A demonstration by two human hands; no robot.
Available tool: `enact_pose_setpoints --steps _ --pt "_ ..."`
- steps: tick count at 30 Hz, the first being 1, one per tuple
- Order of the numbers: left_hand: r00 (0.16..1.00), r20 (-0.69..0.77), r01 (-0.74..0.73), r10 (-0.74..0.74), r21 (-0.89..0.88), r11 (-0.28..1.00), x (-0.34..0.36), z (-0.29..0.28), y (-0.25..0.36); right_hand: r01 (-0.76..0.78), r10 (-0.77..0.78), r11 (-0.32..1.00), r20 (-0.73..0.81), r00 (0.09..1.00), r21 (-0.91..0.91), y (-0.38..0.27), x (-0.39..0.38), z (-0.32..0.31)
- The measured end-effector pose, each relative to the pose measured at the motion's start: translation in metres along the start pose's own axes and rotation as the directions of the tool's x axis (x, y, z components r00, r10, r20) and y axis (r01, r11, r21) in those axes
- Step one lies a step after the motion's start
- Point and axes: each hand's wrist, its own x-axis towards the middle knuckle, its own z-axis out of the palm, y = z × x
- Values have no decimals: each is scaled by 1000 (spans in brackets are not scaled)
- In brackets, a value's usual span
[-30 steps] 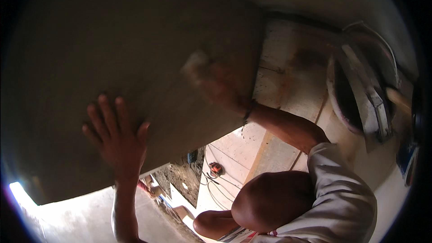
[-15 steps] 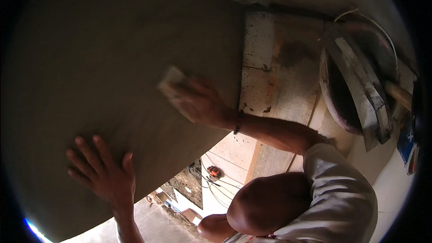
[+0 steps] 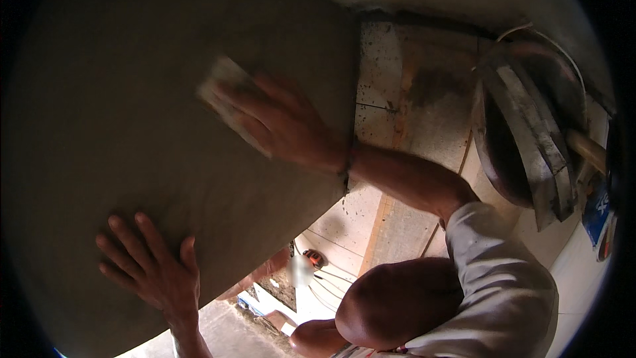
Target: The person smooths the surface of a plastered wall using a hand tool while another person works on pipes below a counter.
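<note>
A broad dark grey plastered surface (image 3: 132,132) takes up the left half of the view. My left hand (image 3: 156,265) lies flat on its lower part, fingers spread, holding nothing. Higher up and to the right, my right hand (image 3: 285,122) presses a pale, rectangular, sponge-like pad (image 3: 228,89) against the plaster. Its fingers lie over the back of the pad, which is blurred by motion and partly hidden under them. A dark band circles my right wrist.
At the right, a dark basin (image 3: 493,146) has a long plastered straight board (image 3: 530,119) across it, beside a wooden handle (image 3: 586,149) and a blue packet (image 3: 596,211). Planks (image 3: 434,119) cover pale tiles. A small red-black device (image 3: 314,258) lies among cables. My bent knee (image 3: 391,301) is below.
My right hand has slid the pad up and left across the plaster. My left hand sits slightly lower. A skin-toned shape and a blurred white thing have appeared by the surface's lower edge.
</note>
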Motion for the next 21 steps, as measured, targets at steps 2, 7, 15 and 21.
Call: enact_pose_setpoints --steps 2,7,15,21 --pt "1000 0 9 -9 -3 1000 -2 -4 0 -203 164 937 152 975 285 32 34 -4" --pt "1000 31 1 0 -39 999 13 -10 7 -450 451 891 -18 892 63 129 -30 -12" --pt "999 33 25 -22 -90 996 -7 -1 -5 40 -21 997 258 966 -69 13 69 -10" --pt "998 69 13 -3 -140 990 11 -8 3 -286 288 957 34 957 -47 129 -18 -22"
